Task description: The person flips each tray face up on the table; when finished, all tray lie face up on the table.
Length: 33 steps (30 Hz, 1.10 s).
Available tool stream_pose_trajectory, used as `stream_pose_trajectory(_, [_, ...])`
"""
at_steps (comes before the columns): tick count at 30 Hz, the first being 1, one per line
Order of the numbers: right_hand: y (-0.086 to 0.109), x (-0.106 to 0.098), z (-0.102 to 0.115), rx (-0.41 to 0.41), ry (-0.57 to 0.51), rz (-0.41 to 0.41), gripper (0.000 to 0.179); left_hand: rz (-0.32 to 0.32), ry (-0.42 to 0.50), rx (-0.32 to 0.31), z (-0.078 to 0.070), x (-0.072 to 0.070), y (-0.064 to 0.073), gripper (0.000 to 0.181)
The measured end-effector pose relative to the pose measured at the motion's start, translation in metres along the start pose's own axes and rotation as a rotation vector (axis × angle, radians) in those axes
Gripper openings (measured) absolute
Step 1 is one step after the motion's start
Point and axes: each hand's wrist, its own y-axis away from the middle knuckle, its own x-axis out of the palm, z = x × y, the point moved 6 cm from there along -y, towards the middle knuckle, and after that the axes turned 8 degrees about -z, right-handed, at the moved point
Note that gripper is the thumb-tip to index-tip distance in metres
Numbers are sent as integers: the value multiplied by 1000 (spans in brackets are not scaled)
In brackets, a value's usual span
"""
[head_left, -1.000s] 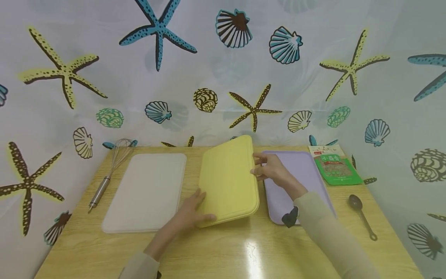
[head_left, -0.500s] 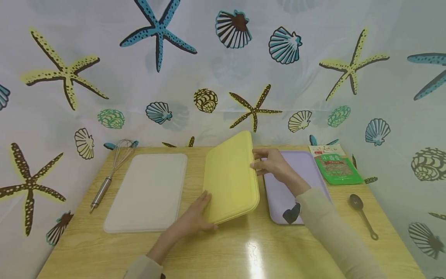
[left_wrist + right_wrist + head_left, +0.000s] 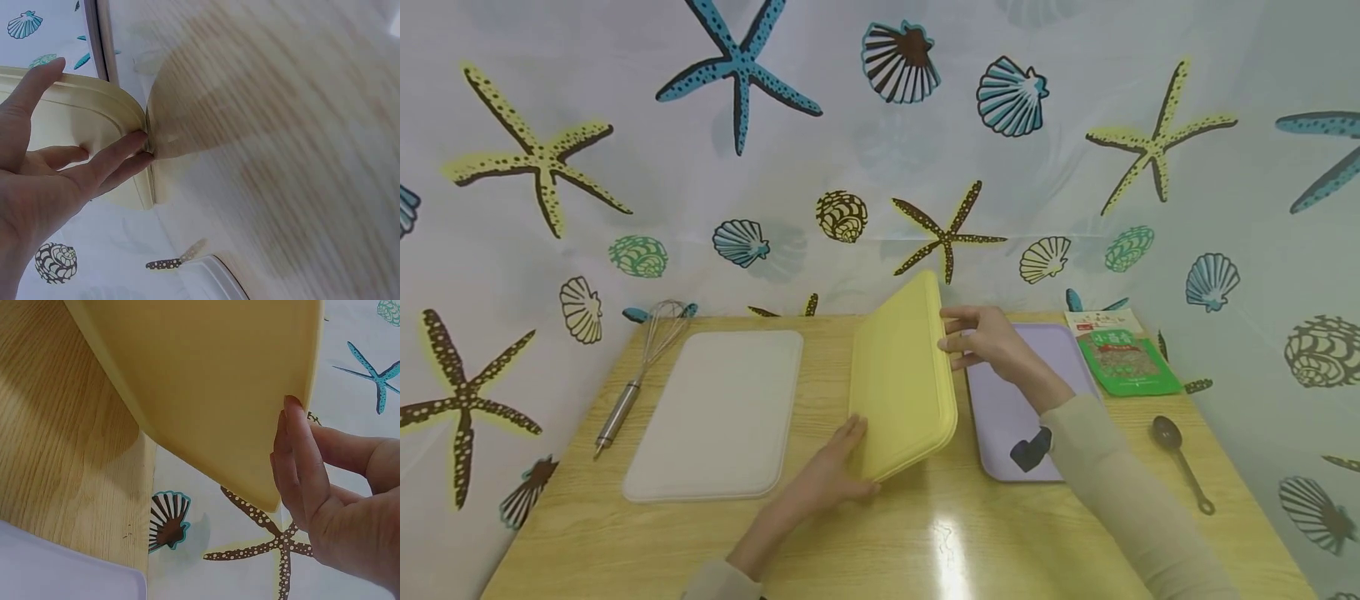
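A yellow tray stands tilted on the table between my hands, its right side raised higher than its left. My right hand pinches the raised right edge between thumb and fingers. My left hand holds the lower left corner, thumb along the near edge. In the left wrist view, the left fingers curl at the tray's bottom edge, close to the tabletop. The right wrist view shows the yellow tray's rimmed face, with the right fingers lying over its edge.
A white tray lies to the left, beside a whisk. On the right lies a lilac tray, partly under my right forearm. Farther right are a green seasoning packet and a dark spoon. A patterned curtain surrounds the table.
The yellow tray has tipped up more steeply, its right edge rising and its left edge shifting right. My left hand has moved right with it; my right hand has risen slightly.
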Motion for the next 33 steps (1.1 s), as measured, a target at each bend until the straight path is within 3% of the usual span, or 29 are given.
stream_pose_trajectory(7, [-1,2,6,-16,-34,-11,57,-47,-16,11,-7,3,1,92])
stream_pose_trajectory(18, [4,11,22,-36,-84,-16,58,-103,61,28,-20,9,5,90])
stream_pose_trajectory(25, [5,17,33,-47,-119,-2,57,-80,201,78,-33,15,5,100])
stream_pose_trajectory(33, [3,29,41,-40,-161,16,61,-88,240,38,-37,17,5,106])
